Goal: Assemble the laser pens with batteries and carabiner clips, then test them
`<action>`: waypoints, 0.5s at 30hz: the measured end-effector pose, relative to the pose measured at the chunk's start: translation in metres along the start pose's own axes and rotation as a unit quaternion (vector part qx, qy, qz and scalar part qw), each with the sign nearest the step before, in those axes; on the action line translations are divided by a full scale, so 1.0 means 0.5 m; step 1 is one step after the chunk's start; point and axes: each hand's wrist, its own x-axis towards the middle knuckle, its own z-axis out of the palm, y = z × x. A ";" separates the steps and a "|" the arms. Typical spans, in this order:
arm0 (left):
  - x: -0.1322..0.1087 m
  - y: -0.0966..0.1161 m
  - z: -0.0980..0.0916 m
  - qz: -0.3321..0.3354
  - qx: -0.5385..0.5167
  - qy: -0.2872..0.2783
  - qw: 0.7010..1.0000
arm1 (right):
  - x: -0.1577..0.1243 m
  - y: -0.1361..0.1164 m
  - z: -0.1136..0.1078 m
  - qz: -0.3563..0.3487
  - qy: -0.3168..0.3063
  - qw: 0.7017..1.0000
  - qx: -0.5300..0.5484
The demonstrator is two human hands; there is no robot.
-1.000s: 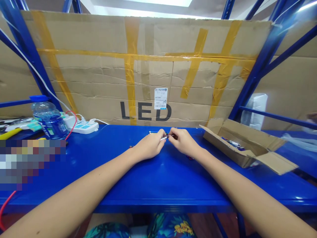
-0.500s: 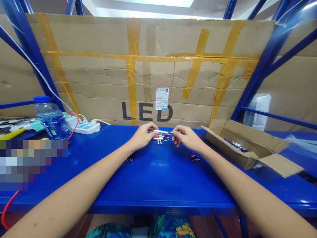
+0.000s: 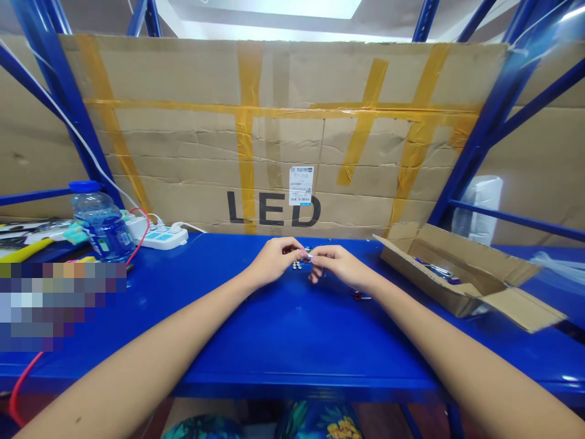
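Note:
My left hand [image 3: 280, 261] is closed, thumb and fingers pinching one end of a slim silver tube [image 3: 309, 258] that looks like a keychain penlight. On the tube's other end, my right hand [image 3: 337, 266] pinches with thumb and forefinger, the other fingers curled below. The fingers hide most of the tube. Just under the hands, several small silver button cells [image 3: 297, 266] sit on the blue table. Partly hidden behind the fingertips lie other coloured tubes [image 3: 307, 249]. A dark red carabiner-like clip [image 3: 360, 295] rests below my right wrist.
An open cardboard box [image 3: 461, 299] with metallic items inside stands at the right. On the left are a blue-capped bottle [image 3: 104, 222], a white power strip [image 3: 164, 238] and a red cable [image 3: 22, 381]. A large cardboard sheet [image 3: 196, 158] closes off the back of the table [image 3: 292, 347].
My hands have come closer together, and the silver tube, plainly visible before, is now mostly covered by fingers. The whole view has shifted slightly.

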 end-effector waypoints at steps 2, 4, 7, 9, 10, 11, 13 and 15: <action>0.000 -0.002 0.000 0.002 -0.011 -0.008 1.000 | 0.000 0.001 0.004 0.030 -0.010 0.997 0.069; 0.001 -0.004 0.001 0.005 -0.024 -0.021 0.999 | -0.001 -0.001 0.008 0.056 -0.021 0.991 0.120; 0.001 -0.007 0.004 0.008 -0.039 -0.032 0.999 | -0.002 -0.004 0.013 0.082 -0.036 0.984 0.157; 0.002 -0.010 0.006 0.008 -0.044 -0.028 0.999 | -0.002 -0.005 0.019 0.089 -0.035 0.981 0.170; 0.002 -0.012 0.007 0.007 -0.043 -0.023 0.999 | -0.002 -0.006 0.022 0.091 -0.030 0.980 0.175; 0.003 -0.014 0.008 0.007 -0.040 -0.017 0.999 | -0.001 -0.006 0.025 0.092 -0.026 0.979 0.179; 0.004 -0.019 0.009 0.006 -0.038 -0.007 0.999 | -0.001 -0.008 0.028 0.095 -0.024 0.977 0.191; 0.005 -0.025 0.007 0.004 -0.042 -0.004 0.999 | -0.002 -0.010 0.025 0.103 -0.038 0.972 0.209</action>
